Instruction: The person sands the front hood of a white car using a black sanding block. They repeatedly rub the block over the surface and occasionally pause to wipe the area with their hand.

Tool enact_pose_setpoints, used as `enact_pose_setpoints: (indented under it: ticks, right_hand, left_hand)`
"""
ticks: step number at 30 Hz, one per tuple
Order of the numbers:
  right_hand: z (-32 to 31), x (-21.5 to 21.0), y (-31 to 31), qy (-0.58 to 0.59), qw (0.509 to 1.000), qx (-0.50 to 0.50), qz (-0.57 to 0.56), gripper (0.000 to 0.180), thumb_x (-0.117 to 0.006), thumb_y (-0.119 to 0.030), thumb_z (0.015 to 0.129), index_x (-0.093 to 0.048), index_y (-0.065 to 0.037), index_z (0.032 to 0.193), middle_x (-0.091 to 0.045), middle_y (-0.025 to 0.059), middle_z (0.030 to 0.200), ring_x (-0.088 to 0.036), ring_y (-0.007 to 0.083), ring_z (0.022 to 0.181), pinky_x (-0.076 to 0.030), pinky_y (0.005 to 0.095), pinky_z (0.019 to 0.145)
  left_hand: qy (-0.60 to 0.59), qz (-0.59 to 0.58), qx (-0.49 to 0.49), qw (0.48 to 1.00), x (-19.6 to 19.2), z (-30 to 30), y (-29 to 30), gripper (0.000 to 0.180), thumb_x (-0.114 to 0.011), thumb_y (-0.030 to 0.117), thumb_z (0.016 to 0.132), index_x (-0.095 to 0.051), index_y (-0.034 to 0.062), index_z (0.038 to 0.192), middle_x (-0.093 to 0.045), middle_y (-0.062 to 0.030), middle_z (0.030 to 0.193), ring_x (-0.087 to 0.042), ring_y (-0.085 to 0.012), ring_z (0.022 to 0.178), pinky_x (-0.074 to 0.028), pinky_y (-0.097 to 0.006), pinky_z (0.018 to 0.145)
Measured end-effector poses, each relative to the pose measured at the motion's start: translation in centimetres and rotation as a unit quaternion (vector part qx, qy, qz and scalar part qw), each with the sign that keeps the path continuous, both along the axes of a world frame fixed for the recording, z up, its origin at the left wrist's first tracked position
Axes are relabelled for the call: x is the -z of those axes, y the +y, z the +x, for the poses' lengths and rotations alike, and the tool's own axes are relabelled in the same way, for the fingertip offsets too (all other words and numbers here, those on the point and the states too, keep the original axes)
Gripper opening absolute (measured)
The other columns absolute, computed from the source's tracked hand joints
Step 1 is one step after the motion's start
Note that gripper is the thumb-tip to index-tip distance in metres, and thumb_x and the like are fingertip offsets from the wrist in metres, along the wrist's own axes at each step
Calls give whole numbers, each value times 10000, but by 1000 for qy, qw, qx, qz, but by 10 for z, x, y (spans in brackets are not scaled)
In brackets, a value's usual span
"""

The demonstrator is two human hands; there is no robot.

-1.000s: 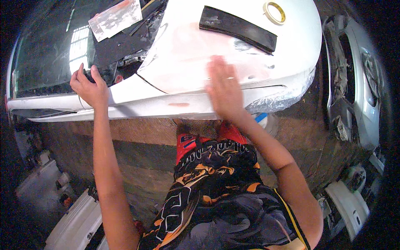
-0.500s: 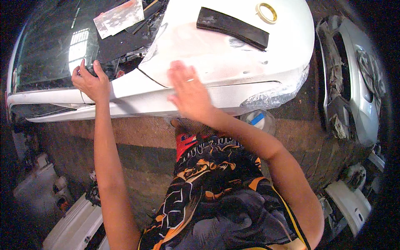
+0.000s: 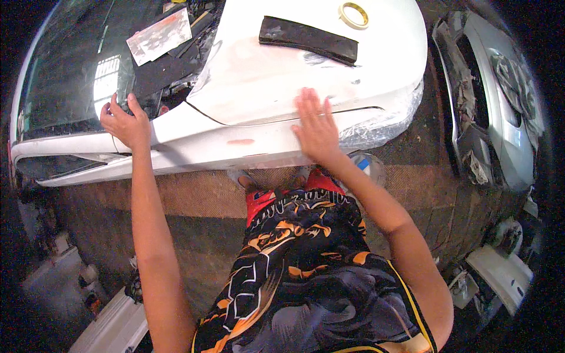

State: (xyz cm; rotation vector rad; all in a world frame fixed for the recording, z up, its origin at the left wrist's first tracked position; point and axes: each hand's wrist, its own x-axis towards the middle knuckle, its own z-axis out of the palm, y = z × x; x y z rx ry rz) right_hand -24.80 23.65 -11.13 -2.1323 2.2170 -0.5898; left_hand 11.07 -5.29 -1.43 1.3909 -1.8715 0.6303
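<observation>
A white car fills the upper part of the view, its hood and fender dulled by pinkish patches. My right hand lies flat over the fender edge near the hood seam, fingers stretched and holding nothing. Beside the windshield base, my left hand is raised with curled, parted fingers and nothing in it. A long black sanding block rests on the hood beyond my right hand. Past it lies a roll of masking tape.
A smeared white sheet sits on black trim by the windshield. Clear plastic film covers the car's front corner. Below it stands a round container with something blue. A silver bumper is at right; a white panel lies lower left.
My right hand has slid to the right along the fender, uncovering a pinkish mark on it. My left hand stays by the windshield base. The view has shifted slightly.
</observation>
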Motion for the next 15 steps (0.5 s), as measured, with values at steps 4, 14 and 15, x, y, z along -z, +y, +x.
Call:
enact_pose_setpoints:
  ticks: [4, 14, 15]
  right_hand:
    - [-36, 0, 18, 27, 998, 53, 3, 763, -584, -366, 1015, -313, 10, 1621, -191, 194, 1743, -149, 346, 1627, -122, 581, 1296]
    - [36, -32, -63, -79, 993, -85, -35, 782, -591, -386, 1007, -334, 86, 1576, -257, 260, 1699, -196, 396, 1604, -124, 588, 1292]
    - [50, -36, -74, -99, 988, -111, -35, 783, -594, -374, 1006, -324, 86, 1579, -261, 260, 1697, -198, 399, 1602, -112, 593, 1293]
  left_hand:
    - [-3, 1, -5, 1000, -1, 0, 2, 504, -635, 444, 1020, -625, 68, 1356, -501, -219, 1327, -483, -400, 1236, -385, -541, 1078]
    - [-15, -13, -5, 1000, -1, 2, 4, 501, -636, 432, 1022, -617, 56, 1352, -509, -222, 1303, -496, -400, 1224, -393, -540, 1068]
    - [-9, -9, -7, 1000, -3, -1, 4, 497, -637, 430, 1021, -620, 54, 1346, -512, -222, 1300, -498, -401, 1222, -393, -540, 1067]
